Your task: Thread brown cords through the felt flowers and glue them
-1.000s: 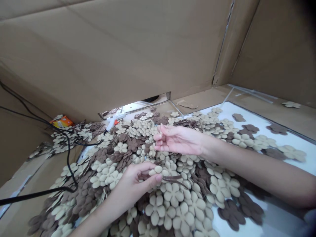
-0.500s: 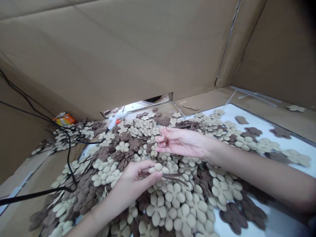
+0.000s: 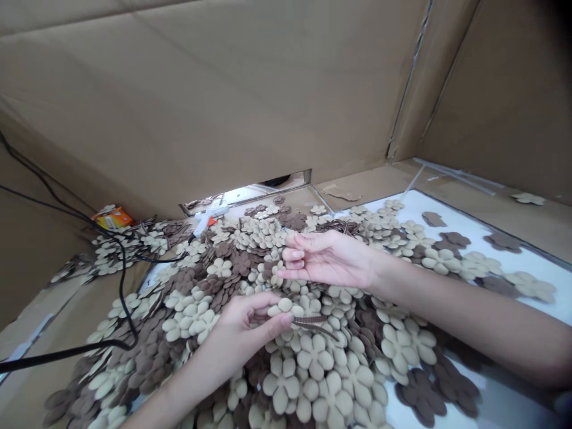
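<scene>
My left hand (image 3: 252,325) pinches a cream fabric flower (image 3: 285,307) between thumb and fingers. Thin brown checked ribbon ends (image 3: 309,320) stick out to the right from under that flower. Above and to the right, my right hand (image 3: 324,259) hovers palm up with fingertips curled together; whether anything small is between them I cannot make out. Under both hands lies a thick heap of cream and dark brown flowers (image 3: 315,354). Just behind my right hand rests a bundle of dark brown strips (image 3: 342,227).
A white glue gun (image 3: 208,217) with a red trigger lies at the back of the heap. Black cables (image 3: 123,286) run along the left. An orange packet (image 3: 112,217) stands at the back left. Cardboard walls (image 3: 214,101) enclose the area, with a low opening (image 3: 250,192) at the back.
Both hands keep nearly the same pose. The fingers of my right hand have curled slightly; the whole view has shifted a little.
</scene>
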`<state>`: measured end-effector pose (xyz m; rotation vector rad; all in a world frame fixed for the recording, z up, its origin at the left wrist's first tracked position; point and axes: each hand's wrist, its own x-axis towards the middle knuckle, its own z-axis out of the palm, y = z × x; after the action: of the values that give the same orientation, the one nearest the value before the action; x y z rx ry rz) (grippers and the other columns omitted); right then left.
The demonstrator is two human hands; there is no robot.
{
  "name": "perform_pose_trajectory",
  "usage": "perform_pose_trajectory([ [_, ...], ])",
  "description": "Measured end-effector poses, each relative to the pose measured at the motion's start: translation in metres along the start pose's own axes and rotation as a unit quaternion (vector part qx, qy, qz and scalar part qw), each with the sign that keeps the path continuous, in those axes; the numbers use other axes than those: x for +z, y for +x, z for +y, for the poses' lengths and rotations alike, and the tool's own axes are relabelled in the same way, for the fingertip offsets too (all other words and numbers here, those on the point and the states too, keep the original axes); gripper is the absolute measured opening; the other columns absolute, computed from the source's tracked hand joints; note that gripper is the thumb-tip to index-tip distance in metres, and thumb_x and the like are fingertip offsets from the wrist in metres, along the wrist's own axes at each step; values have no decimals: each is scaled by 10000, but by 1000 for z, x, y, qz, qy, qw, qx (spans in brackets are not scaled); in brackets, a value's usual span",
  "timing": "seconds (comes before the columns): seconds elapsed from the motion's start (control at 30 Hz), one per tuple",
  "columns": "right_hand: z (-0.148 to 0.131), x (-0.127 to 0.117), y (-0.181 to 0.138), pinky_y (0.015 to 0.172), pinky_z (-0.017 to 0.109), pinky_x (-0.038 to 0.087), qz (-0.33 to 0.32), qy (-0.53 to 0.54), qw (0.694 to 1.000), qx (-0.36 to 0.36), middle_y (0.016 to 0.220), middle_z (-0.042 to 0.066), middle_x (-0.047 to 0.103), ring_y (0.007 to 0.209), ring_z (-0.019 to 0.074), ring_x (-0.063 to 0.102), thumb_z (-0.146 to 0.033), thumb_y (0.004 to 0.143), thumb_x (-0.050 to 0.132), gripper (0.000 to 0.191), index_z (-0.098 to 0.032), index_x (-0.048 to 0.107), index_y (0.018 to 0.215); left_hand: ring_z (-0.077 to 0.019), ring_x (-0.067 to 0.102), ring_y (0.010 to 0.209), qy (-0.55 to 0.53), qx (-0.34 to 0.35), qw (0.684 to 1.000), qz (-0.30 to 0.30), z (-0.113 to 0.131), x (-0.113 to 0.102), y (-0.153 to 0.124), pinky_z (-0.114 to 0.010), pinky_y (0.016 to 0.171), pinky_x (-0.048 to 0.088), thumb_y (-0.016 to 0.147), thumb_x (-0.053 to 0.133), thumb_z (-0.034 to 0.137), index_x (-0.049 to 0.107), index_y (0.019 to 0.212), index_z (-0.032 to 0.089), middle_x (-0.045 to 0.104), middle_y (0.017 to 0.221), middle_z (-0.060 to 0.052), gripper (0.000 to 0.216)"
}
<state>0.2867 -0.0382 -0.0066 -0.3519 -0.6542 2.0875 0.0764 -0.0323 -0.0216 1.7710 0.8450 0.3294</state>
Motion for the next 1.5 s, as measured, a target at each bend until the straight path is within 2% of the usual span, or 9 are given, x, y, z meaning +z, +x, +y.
perform_pose_trajectory([
  [0.23,-2,-1,1,919,314,489,34,11,999,-1,704,-24,375,637,64,495,-95,932,353,210,-160,422,744,-78,393,545,6,1,1000,7,1,1,1,-176,505,326,812,610,348,601,704,157,456,596,56,220],
  [0.53,-2,-1,0,894,349,503,39,15,999,-6,692,-22,369,643,75,485,-72,927,329,254,-154,441,714,-86,420,568,10,-5,1000,5,0,1,1,-180,518,348,813,607,355,612,694,150,494,621,41,237],
  [0.83,0,-7,3,907,344,482,29,24,999,-11,770,11,453,744,93,534,-84,916,370,194,-154,449,754,-87,433,558,2,-9,1000,8,1,2,0,-185,528,367,796,620,337,612,685,150,505,619,41,217],
  [1.0,0,-5,3,900,335,488,14,18,1000,-3,730,-6,429,741,95,540,-85,902,401,188,-162,436,735,-99,455,558,-5,-7,1000,9,3,2,0,-197,534,381,794,617,354,608,667,158,510,603,38,234],
  [1.17,1,-6,3,894,322,486,35,13,999,-3,769,8,470,754,96,565,-69,884,419,163,-165,427,753,-110,462,564,10,-4,1000,7,2,2,1,-201,527,385,794,614,378,615,680,157,511,607,30,248],
  [1.33,1,-9,4,894,328,474,0,5,1000,7,758,1,483,732,103,571,-72,866,452,141,-178,412,782,-106,461,598,16,-5,1000,1,-5,0,0,-183,530,362,813,608,383,622,752,159,519,645,28,233],
  [1.5,1,-7,2,898,335,464,-7,-3,1000,4,744,-2,478,716,103,549,-93,864,471,149,-182,408,762,-114,471,624,28,-9,1000,-4,-10,-1,0,-188,544,362,819,601,397,620,765,151,545,670,13,252],
])
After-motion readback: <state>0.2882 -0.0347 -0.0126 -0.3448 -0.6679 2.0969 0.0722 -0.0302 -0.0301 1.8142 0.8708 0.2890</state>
